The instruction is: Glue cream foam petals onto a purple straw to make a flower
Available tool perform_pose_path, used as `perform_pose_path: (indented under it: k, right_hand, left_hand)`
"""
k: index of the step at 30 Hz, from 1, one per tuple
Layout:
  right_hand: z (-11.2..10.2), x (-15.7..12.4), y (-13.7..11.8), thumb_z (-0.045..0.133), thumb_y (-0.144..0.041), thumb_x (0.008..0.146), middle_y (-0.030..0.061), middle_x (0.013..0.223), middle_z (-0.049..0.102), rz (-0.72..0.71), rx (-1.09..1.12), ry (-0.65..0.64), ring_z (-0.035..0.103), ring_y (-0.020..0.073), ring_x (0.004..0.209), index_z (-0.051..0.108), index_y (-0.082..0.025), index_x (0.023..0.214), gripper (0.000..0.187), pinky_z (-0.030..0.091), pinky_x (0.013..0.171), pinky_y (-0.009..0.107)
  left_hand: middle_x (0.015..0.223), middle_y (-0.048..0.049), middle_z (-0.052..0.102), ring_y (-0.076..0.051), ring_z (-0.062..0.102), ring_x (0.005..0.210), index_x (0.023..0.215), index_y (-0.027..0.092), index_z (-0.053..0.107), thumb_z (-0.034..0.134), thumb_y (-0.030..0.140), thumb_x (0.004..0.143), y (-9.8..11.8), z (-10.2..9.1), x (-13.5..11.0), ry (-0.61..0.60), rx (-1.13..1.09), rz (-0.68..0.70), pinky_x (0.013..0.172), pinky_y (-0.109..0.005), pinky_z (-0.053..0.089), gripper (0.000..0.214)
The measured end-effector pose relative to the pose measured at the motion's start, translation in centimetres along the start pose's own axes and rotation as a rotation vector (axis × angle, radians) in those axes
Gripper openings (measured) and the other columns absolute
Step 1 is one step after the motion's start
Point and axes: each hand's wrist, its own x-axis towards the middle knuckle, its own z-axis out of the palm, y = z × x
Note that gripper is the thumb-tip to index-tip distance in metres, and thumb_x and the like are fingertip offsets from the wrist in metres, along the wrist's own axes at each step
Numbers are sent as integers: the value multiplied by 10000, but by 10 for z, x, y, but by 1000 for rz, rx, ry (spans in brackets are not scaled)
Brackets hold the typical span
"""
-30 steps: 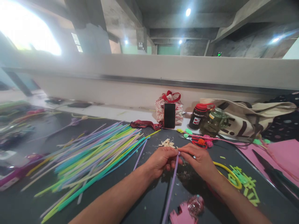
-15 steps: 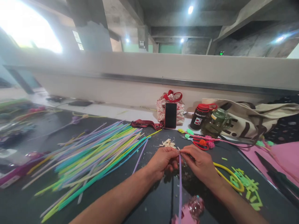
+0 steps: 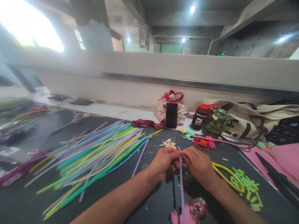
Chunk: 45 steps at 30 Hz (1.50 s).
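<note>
My left hand and my right hand meet over the dark table. Fingertips of both pinch the upper end of a long, thin purple strip. The strip hangs down toward me, and its very tip is partly hidden by the fingers. Just beyond my hands lies a small heap of short cream pieces. Below them, near the table's front, is a pink object with a clear, shiny part. A yellow loop rests beside my right wrist.
Many long coloured strips lie spread at left. Short green pieces are scattered at right. Red-handled scissors, a phone, a patterned pouch, a dark bottle, a green jug and a canvas bag stand behind.
The view has shifted slightly. Both hands keep their pinch on the purple strip, with only small finger movement.
</note>
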Motion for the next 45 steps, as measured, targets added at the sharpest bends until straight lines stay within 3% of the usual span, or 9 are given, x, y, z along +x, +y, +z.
perform_pose_path:
  k: [6, 12, 19, 25, 31, 39, 45]
  right_hand:
    - [-8, 6, -8, 507, -264, 815, 15, 686, 577, 250, 257, -50, 522, 157, 650, 608, -205, 738, 141, 385, 611, 276]
    - [-6, 10, -6, 591, -342, 730, -54, 485, 503, 603, 632, -102, 440, 98, 424, 595, -186, 659, 172, 326, 416, 224]
    - [-2, 7, 0, 705, -349, 604, -50, 502, 547, 814, 983, -128, 498, 90, 418, 587, -171, 628, 214, 391, 412, 213]
    - [-1, 6, 2, 753, -327, 565, -52, 515, 557, 863, 1097, -115, 500, 77, 418, 603, -168, 673, 244, 415, 412, 202]
    - [-2, 7, -7, 761, -326, 573, -53, 522, 551, 817, 1084, -38, 496, 86, 434, 619, -175, 675, 232, 443, 430, 222]
    - [-6, 12, -15, 738, -344, 621, -38, 546, 563, 771, 1081, 78, 471, 75, 443, 624, -159, 669, 223, 412, 428, 201]
    - [-7, 11, -6, 709, -371, 660, -19, 641, 596, 824, 1167, 92, 518, 74, 493, 660, -165, 768, 238, 415, 436, 184]
  left_hand:
    - [494, 36, 531, -40, 446, 372, 642, 136, 561, 601, 281, 659, -1, 6, -4, 53, 72, 73, 346, -135, 325, 151]
    - [481, 39, 505, -64, 457, 388, 678, 146, 591, 550, 336, 706, -3, 5, -6, 102, 348, 172, 384, -167, 371, 197]
    - [491, 32, 529, -79, 452, 425, 667, 177, 617, 499, 292, 726, -6, 4, -7, 153, 630, 318, 429, -179, 333, 175]
    - [459, 43, 500, -82, 439, 448, 624, 190, 604, 467, 241, 736, 4, 5, -14, 120, 763, 395, 475, -180, 324, 183]
    - [471, 41, 500, -87, 443, 470, 618, 191, 591, 439, 249, 766, 11, 3, -18, 46, 756, 390, 491, -184, 318, 220]
    - [607, 32, 559, -79, 455, 546, 724, 153, 615, 574, 223, 683, 19, 0, -13, -57, 406, 314, 532, -190, 334, 90]
    - [589, 26, 548, -54, 428, 506, 798, 125, 658, 641, 224, 646, 25, -5, -12, -77, 186, 71, 466, -179, 282, 182]
